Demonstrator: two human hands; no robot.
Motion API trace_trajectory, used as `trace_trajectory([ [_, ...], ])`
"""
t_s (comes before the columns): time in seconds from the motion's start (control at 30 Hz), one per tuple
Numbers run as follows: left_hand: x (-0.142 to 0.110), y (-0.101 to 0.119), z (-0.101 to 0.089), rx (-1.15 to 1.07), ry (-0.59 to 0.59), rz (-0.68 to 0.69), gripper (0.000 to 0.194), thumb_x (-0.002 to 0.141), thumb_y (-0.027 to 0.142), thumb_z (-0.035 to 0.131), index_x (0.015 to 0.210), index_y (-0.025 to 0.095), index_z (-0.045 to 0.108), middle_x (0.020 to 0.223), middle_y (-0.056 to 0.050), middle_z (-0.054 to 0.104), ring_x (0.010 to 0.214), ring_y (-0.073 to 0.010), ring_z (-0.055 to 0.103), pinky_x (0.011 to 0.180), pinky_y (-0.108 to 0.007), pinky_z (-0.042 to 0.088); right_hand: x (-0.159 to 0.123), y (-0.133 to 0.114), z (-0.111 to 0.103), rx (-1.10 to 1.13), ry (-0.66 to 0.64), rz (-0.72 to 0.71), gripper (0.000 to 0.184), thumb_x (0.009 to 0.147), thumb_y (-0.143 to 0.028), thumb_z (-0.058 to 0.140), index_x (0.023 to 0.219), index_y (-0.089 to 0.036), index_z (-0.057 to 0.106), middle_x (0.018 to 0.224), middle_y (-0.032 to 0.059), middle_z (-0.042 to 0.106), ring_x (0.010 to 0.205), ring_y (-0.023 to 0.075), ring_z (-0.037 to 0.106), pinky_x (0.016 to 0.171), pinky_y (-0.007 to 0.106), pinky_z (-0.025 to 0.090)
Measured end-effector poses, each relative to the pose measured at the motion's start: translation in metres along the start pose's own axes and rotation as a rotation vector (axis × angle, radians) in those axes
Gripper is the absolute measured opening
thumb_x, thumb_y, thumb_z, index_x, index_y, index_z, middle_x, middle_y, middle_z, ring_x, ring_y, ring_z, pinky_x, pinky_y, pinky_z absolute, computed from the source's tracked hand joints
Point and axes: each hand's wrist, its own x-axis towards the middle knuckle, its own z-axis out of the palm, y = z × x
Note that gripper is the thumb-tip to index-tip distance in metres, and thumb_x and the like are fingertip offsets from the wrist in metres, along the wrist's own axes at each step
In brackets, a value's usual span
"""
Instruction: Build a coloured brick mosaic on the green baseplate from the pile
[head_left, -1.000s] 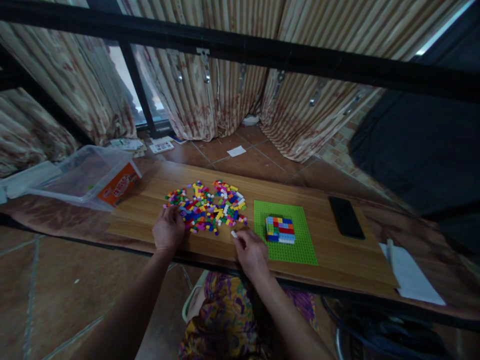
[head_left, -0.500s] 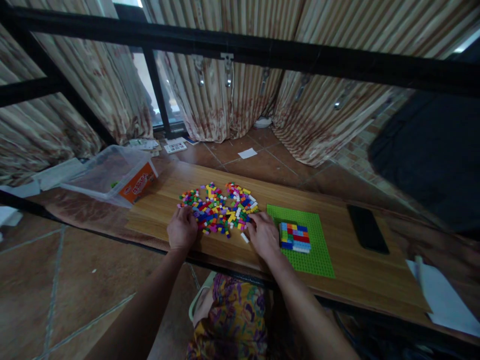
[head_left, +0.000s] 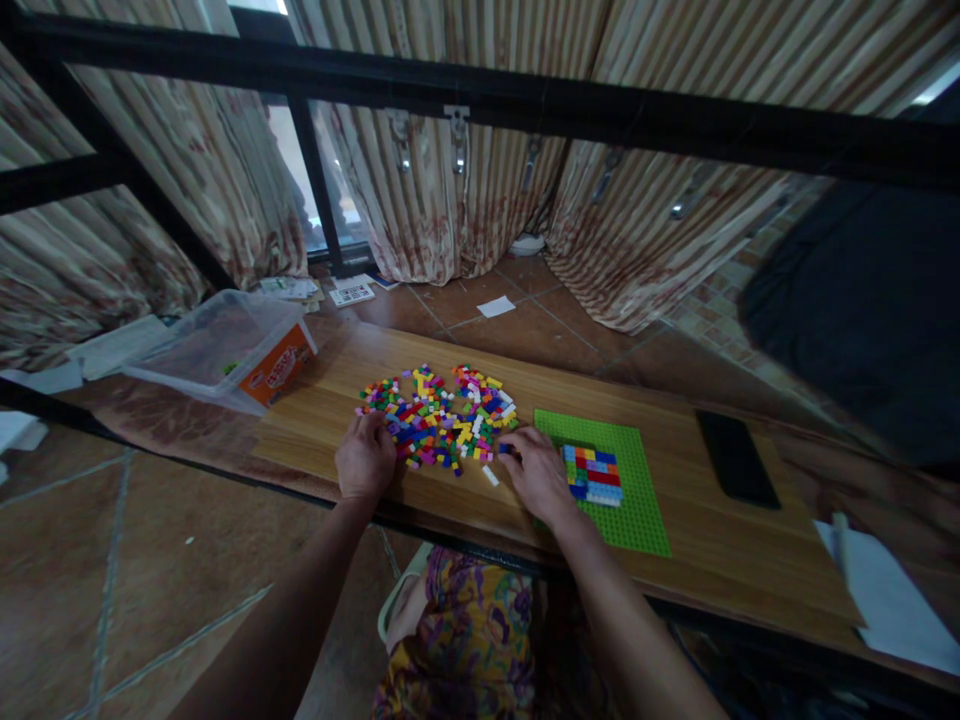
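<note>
A spread of small colourful building bricks [head_left: 427, 420] lies on the wooden board. Resting at its left edge, my left hand [head_left: 365, 457] has its fingers curled down by the bricks; what they hold, if anything, is hidden. My right hand [head_left: 538, 472], at the right edge of the pile, pinches a dark blue brick [head_left: 505, 449] between thumb and fingers. A white brick [head_left: 490, 476] lies apart, just left of that hand. Beyond it to the right, a green baseplate [head_left: 637, 500] carries a low multicoloured brick block [head_left: 594, 474].
An open clear plastic box [head_left: 217, 345] with an orange label stands at the left. A black phone [head_left: 736, 458] lies on the wooden board [head_left: 757, 560] at the right, with white paper [head_left: 904, 610] past its end. A dark metal bar [head_left: 495, 95] crosses above.
My right hand has drawn slightly right, away from the pile, with a dark blue brick now showing in its fingertips. My left hand stays nearly still.
</note>
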Motion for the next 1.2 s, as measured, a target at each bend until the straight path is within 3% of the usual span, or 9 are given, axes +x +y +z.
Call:
trace_trajectory([
  [0.17,0.001,-0.002,0.001,0.013,-0.005,0.004,0.025,0.087,0.023,0.046,0.101,0.019,0.066,0.102,-0.01,0.069,0.096,-0.0241,0.065,0.076,-0.031,0.047,-0.002,0.003,0.001,-0.031,-0.022,-0.028,0.023,0.085,-0.019,0.063,0.107,-0.024,0.069,0.108,0.0064,0.062,0.104,0.0232,0.056,0.093,0.036,0.044],
  [0.3,0.001,-0.001,0.001,0.02,-0.001,0.006,0.026,0.088,0.025,0.045,0.101,0.018,0.067,0.101,-0.01,0.069,0.092,-0.0238,0.065,0.075,-0.031,0.047,-0.001,-0.002,0.001,-0.012,0.033,-0.033,0.02,0.085,-0.02,0.064,0.103,-0.023,0.069,0.106,0.0071,0.064,0.102,0.0246,0.056,0.092,0.039,0.045],
  [0.43,0.001,0.0,-0.001,0.001,0.001,0.006,0.028,0.087,0.023,0.046,0.105,0.018,0.066,0.104,-0.01,0.068,0.096,-0.0235,0.064,0.078,-0.031,0.047,-0.008,-0.016,-0.004,0.138,0.167,-0.022,0.018,0.087,-0.026,0.063,0.104,-0.022,0.067,0.104,0.0065,0.066,0.101,0.0238,0.057,0.092,0.039,0.045],
  [0.6,0.001,-0.001,0.0,0.004,0.018,0.013,0.029,0.088,0.025,0.045,0.106,0.019,0.067,0.104,-0.01,0.068,0.096,-0.0235,0.064,0.078,-0.031,0.047,-0.043,-0.027,-0.01,0.379,0.207,0.047,0.02,0.088,-0.031,0.061,0.105,-0.023,0.066,0.092,0.0032,0.065,0.078,0.0169,0.059,0.074,0.03,0.05],
  [0.67,0.002,-0.002,0.001,0.006,0.017,0.017,0.029,0.087,0.025,0.046,0.107,0.019,0.066,0.105,-0.01,0.068,0.098,-0.0238,0.064,0.079,-0.031,0.048,-0.064,-0.022,-0.015,0.412,0.211,0.089,0.024,0.09,-0.032,0.058,0.11,-0.023,0.067,0.092,0.0032,0.065,0.076,0.0156,0.059,0.072,0.029,0.05],
  [0.73,0.002,-0.002,0.0,0.005,0.008,0.016,0.03,0.086,0.025,0.047,0.108,0.019,0.066,0.106,-0.01,0.068,0.099,-0.0241,0.064,0.079,-0.031,0.048,-0.086,-0.011,-0.022,0.418,0.21,0.133,0.029,0.091,-0.034,0.055,0.117,-0.025,0.066,0.102,0.0053,0.066,0.087,0.017,0.063,0.077,0.03,0.051],
  [0.9,0.002,-0.001,-0.002,0.023,-0.01,-0.008,0.031,0.087,0.028,0.046,0.108,0.019,0.067,0.107,-0.01,0.068,0.099,-0.0256,0.063,0.079,-0.033,0.048,-0.129,0.027,-0.043,0.364,0.339,0.31,0.028,0.09,-0.04,0.057,0.107,-0.023,0.07,0.11,0.0085,0.069,0.103,0.0217,0.064,0.092,0.037,0.05],
  [1.07,0.003,0.0,-0.001,0.035,-0.009,-0.009,0.032,0.086,0.029,0.047,0.109,0.02,0.067,0.108,-0.011,0.067,0.099,-0.0261,0.063,0.078,-0.033,0.048,-0.138,0.05,-0.05,0.323,0.472,0.532,0.036,0.087,-0.048,0.058,0.104,-0.018,0.069,0.105,0.0114,0.072,0.096,0.0243,0.067,0.084,0.037,0.053],
  [1.2,0.004,-0.001,-0.001,0.05,0.005,0.007,0.032,0.086,0.03,0.047,0.108,0.02,0.067,0.109,-0.012,0.066,0.1,-0.027,0.062,0.078,-0.034,0.048,-0.127,0.051,-0.044,0.283,0.549,0.581,0.04,0.086,-0.052,0.057,0.1,-0.017,0.07,0.1,0.0116,0.073,0.088,0.0236,0.068,0.079,0.035,0.053],
])
